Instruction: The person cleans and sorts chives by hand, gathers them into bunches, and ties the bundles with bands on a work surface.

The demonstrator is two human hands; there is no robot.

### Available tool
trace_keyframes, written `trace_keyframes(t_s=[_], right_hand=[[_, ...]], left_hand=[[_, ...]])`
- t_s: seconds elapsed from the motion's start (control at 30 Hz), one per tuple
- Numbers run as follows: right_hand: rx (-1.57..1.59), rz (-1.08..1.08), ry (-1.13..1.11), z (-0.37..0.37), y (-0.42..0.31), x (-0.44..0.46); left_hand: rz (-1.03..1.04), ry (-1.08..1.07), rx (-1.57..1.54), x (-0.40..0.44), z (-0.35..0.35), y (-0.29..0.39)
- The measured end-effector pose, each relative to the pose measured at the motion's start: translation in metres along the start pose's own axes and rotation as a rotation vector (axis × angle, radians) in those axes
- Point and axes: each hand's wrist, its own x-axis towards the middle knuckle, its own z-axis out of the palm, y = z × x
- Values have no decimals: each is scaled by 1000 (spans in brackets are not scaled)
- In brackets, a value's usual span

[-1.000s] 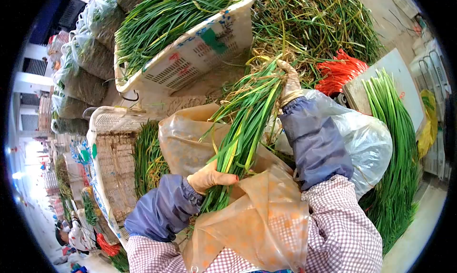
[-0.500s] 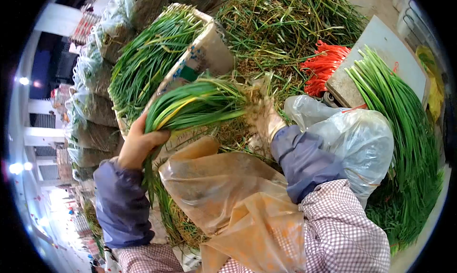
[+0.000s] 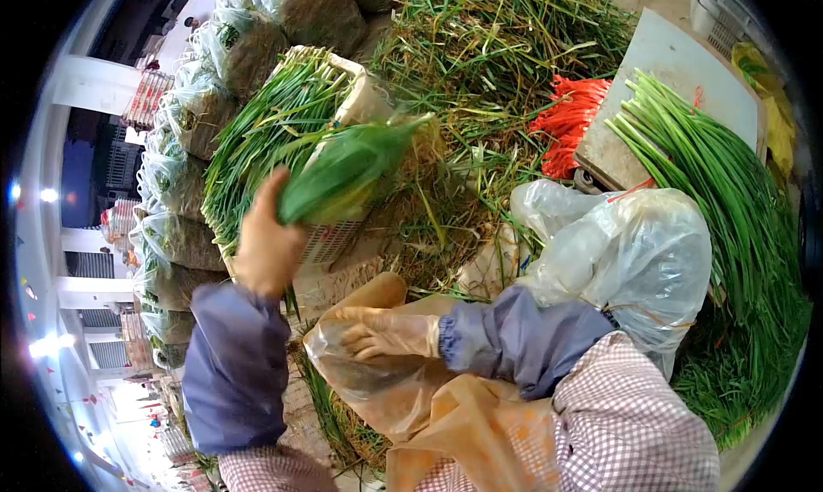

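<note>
My left hand point(image 3: 270, 239) is closed around a bunch of garlic chives point(image 3: 351, 166), blurred by motion, with the pale stem ends pointing up and right. It is raised just in front of a crate point(image 3: 369, 98) heaped with more chives point(image 3: 266, 132). My right hand point(image 3: 390, 333), in a pale thin glove, lies palm down on the brown plastic apron point(image 3: 463, 406) over my knee. Its fingers are stretched out, slightly bent, and appear to hold nothing.
A pile of leaf trimmings point(image 3: 506, 46) lies ahead. To the right are red ties point(image 3: 570, 123), a grey board point(image 3: 699, 72) and long trimmed chives point(image 3: 729, 201). Clear plastic point(image 3: 634, 243) wraps my other knee. Several filled bags point(image 3: 189, 209) line the left.
My right hand has left the stem end of the bunch and come down onto the apron. My left hand, still gripping the chives, has risen slightly, tilting the bunch upward.
</note>
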Motion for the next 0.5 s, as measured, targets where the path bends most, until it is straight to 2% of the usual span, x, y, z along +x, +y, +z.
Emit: trace_keyframes(t_s=[0.03, 0.1, 0.13, 0.2, 0.23, 0.3, 0.37, 0.4, 0.43, 0.5], right_hand=[[-10, 7, 0, 14, -11, -1], [449, -289, -158, 32, -40, 1], [450, -291, -159, 35, -50, -2], [325, -522, -15, 36, -66, -12], [320, -577, 128, 33, -66, -11], [425, -531, 377, -1, -52, -4], [274, -621, 267, -29, -69, -14], [291, -699, 389, -32, -69, -8], [333, -596, 185, -18, -80, -17], [485, -534, -37, -2, -89, -14]], left_hand=[[-4, -84, 2, -19, -4, 7], [-123, 25, -180, -46, -21, -10], [-97, -4, -148, -69, -26, -11], [5, -72, -41, -123, -29, -22], [80, -115, 38, -150, -27, -31], [-132, -267, 29, -192, -39, -24], [-264, -235, -16, -245, -49, -50], [-324, -298, -33, -267, -56, -56], [-386, -360, -54, -286, -61, -60], [-485, -376, -72, -326, -57, -76]])
